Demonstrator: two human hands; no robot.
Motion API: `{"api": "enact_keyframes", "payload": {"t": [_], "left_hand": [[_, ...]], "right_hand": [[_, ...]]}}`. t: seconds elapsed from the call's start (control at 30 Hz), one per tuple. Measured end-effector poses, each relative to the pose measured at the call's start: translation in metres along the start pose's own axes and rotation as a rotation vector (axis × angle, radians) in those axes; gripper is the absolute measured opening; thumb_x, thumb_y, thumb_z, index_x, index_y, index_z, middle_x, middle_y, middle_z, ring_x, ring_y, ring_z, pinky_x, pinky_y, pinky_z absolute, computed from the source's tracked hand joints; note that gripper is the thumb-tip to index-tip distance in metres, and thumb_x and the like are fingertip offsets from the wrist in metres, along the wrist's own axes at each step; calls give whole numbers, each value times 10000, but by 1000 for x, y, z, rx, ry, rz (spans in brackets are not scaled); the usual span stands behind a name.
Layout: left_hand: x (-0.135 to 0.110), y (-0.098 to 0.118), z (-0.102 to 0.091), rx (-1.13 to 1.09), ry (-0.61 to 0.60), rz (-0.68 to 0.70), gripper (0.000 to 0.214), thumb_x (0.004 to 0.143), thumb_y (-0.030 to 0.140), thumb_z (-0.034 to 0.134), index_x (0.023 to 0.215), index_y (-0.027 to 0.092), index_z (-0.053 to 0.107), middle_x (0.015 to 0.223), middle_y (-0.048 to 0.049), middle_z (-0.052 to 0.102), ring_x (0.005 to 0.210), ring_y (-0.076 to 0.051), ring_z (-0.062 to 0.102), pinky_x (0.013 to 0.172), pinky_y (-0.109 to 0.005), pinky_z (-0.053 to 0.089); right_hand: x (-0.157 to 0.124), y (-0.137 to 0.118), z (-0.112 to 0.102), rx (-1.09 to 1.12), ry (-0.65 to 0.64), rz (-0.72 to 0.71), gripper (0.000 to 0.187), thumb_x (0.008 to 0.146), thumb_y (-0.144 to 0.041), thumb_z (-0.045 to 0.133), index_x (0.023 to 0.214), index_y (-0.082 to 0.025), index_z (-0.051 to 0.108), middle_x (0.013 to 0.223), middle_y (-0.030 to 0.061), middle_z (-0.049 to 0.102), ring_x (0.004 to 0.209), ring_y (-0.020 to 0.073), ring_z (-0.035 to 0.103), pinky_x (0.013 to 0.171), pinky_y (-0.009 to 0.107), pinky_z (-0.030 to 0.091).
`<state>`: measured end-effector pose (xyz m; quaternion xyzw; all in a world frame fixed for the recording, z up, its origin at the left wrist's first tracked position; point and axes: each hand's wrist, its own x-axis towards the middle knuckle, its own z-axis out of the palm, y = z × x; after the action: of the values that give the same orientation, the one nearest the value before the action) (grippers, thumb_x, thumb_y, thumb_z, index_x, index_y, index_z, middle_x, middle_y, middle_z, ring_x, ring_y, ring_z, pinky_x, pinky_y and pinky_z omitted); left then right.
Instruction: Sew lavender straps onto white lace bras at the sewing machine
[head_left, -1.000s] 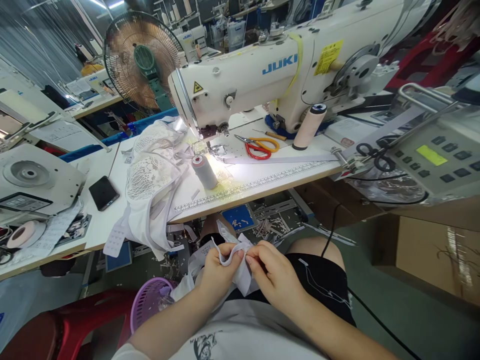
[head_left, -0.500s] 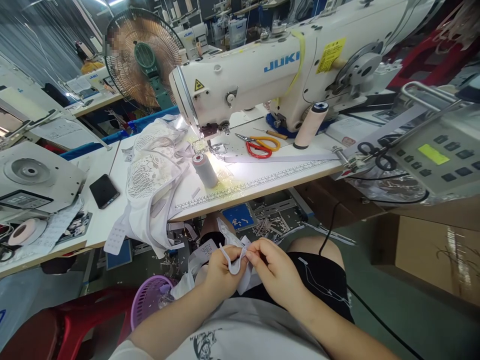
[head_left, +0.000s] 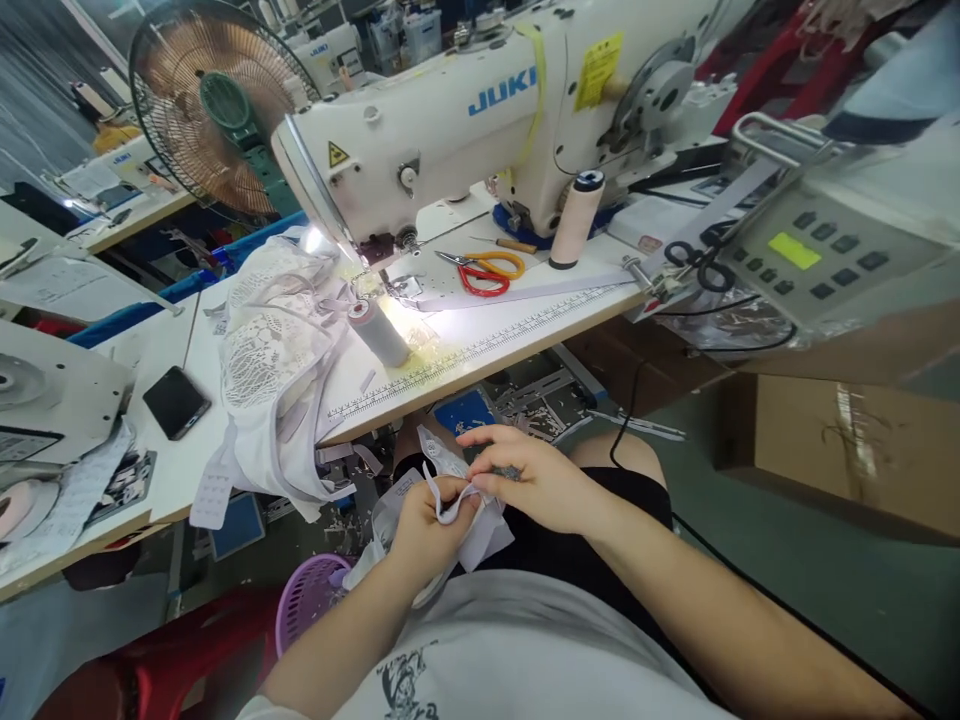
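A white bra [head_left: 486,540] with a narrow edging strip lies over my lap, below the table edge. My left hand [head_left: 426,532] is closed round it, with a loop of the edging standing up over the fingers. Thumb and forefinger of my right hand [head_left: 541,478] pinch the same edging beside my left fingertips, the other fingers raised and spread. A lace part [head_left: 441,452] shows beyond the hands. The exact spot in the pinch is hidden. On the table, a pile of white lace bras [head_left: 262,350] hangs over the front edge.
The JUKI sewing machine [head_left: 420,120] stands ahead, its lamp lit. Near its needle are a grey thread cone [head_left: 379,333], red-and-orange-handled snips [head_left: 487,272], an awl [head_left: 510,244] and a pink thread cone [head_left: 577,220]. A phone [head_left: 176,402] lies left; a purple basket [head_left: 300,600] stands below.
My right hand's fingers have lifted and spread apart while thumb and forefinger stay on the edging. More white fabric fans out under the hands. The view has swung right.
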<state>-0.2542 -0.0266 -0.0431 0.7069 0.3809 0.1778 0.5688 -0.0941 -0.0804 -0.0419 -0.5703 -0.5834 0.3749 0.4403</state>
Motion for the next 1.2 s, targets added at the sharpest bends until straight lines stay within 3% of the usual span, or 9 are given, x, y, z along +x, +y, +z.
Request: {"api": "enact_keyframes", "payload": {"t": [0.13,0.27,0.4,0.5,0.63,0.8,0.93,1.1,1.2], "left_hand": [[0,3,1,-148,-41,-134,232,695,333,601,601,122,623,539,11,499,527,-93,389,529,-223,307],[0,-1,1,-270,-32,-229,245,634,352,667,627,109,639,529,13,497,514,-84,385,510,-215,284],[-1,-5,3,-372,-38,-282,265,615,370,693,626,109,644,527,7,508,494,-74,378,486,-206,270],[-1,-4,3,-428,-16,-308,281,577,380,723,598,112,642,519,3,520,488,-76,390,480,-206,278],[0,-2,3,-471,-9,-342,307,537,394,749,577,112,637,503,0,525,480,-81,410,478,-209,290],[1,0,5,-455,-42,-342,310,533,397,751,564,114,629,482,15,494,465,-72,393,474,-210,276],[0,1,6,-440,-57,-351,309,532,394,744,561,113,621,491,10,494,473,-76,392,477,-215,270],[-4,-2,3,-405,-94,-353,282,557,377,722,554,117,612,492,13,480,478,-77,381,486,-219,273],[-4,-3,0,-406,-80,-358,261,558,361,719,564,121,616,490,16,478,473,-75,376,482,-217,270]], "right_hand": [[9,1,7,181,133,35,139,757,-169,522,637,-184,591,1067,65,601,972,189,572,836,353,449],[17,-1,10,566,267,189,158,795,-313,499,709,-182,516,911,67,649,828,170,629,569,249,485],[19,-6,-4,834,367,225,244,794,-413,526,732,-194,437,598,-41,566,490,90,555,415,198,452],[14,-9,-24,768,610,17,223,798,-378,567,741,-196,451,517,-101,428,394,35,384,469,222,504],[0,-13,-49,513,883,-190,168,840,-344,540,780,-201,475,562,-70,457,446,61,418,497,251,524],[-9,-16,-49,370,906,-188,153,864,-341,508,806,-203,475,569,-60,463,454,77,434,521,295,542],[2,-10,-36,387,817,-158,154,878,-348,480,814,-208,462,554,-75,436,463,68,404,675,361,562],[16,-3,-40,360,1021,-269,153,878,-347,477,793,-222,451,548,-86,392,446,63,356,821,407,519],[17,-3,-48,301,1026,-276,160,875,-358,478,789,-225,458,561,-78,414,447,64,376,840,413,505]]}}
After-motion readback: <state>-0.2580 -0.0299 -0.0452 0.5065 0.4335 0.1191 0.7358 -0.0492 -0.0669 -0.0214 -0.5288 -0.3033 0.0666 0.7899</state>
